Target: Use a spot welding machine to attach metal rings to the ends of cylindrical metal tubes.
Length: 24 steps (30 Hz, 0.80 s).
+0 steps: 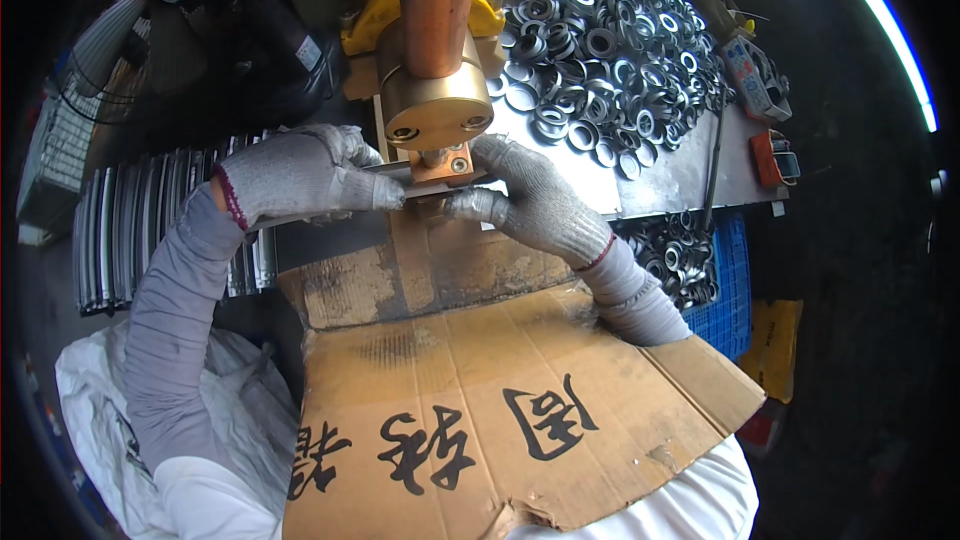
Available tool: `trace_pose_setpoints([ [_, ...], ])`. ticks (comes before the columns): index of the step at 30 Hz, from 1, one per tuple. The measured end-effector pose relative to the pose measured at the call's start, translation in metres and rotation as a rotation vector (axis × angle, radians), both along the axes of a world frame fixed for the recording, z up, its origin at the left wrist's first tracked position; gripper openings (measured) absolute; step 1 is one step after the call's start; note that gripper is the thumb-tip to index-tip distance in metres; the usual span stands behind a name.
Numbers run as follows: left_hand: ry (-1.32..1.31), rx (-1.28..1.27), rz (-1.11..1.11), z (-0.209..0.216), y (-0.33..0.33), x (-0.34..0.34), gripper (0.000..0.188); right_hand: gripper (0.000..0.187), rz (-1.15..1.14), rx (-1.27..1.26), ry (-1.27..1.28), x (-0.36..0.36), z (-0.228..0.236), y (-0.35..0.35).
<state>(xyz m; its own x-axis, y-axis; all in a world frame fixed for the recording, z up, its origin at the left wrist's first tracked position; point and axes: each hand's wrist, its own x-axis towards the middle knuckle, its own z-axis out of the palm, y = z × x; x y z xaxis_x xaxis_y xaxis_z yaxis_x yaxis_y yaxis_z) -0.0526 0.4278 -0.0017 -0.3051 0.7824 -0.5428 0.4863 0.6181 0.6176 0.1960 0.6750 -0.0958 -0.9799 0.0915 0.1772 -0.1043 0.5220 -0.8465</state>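
A thin flat metal strip (432,189) lies beneath the copper electrode block (442,165) of an upright press-like machine, probably a spot welder. My left hand (308,175), in a grey knitted glove, is closed on the strip to the left of the block. On the other side my gloved right hand (540,198) has its thumb and fingers closed about the strip's right end, close against the block. What lies between those right fingertips is partly hidden. Above hangs the thick copper rod (438,10) with its brass-coloured collar (436,105).
Many loose metal rings (600,45) are heaped on the metal table (650,185) at the right. More rings fill a blue crate (735,285) below it. Long metal strips stand in a stack (150,220) at the left. A cardboard sheet (500,380) covers my lap.
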Motion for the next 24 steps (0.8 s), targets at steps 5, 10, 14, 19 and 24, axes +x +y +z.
trace_pose_setpoints([
  [5, 0.016, -0.032, 0.020, 0.012, 0.001, 0.005, 0.081, 0.087, -0.006, -0.025, -0.024, 0.001, -0.009, 0.006],
  [10, 0.772, 0.220, -0.306, -0.015, -0.016, 0.035, 0.102, 0.082, -0.046, -0.196, -0.078, 0.006, -0.009, 0.004],
  [14, 0.759, 0.023, -0.285, -0.014, -0.018, 0.039, 0.096, 0.079, -0.017, -0.140, -0.046, -0.002, -0.008, 0.003],
  [19, 0.720, -0.003, -0.346, -0.012, -0.011, 0.035, 0.088, 0.074, 0.039, -0.084, 0.000, -0.005, -0.010, 0.009],
  [24, 0.829, 0.047, -0.337, -0.020, -0.017, 0.042, 0.085, 0.074, -0.017, -0.080, -0.011, -0.004, -0.028, 0.008],
])
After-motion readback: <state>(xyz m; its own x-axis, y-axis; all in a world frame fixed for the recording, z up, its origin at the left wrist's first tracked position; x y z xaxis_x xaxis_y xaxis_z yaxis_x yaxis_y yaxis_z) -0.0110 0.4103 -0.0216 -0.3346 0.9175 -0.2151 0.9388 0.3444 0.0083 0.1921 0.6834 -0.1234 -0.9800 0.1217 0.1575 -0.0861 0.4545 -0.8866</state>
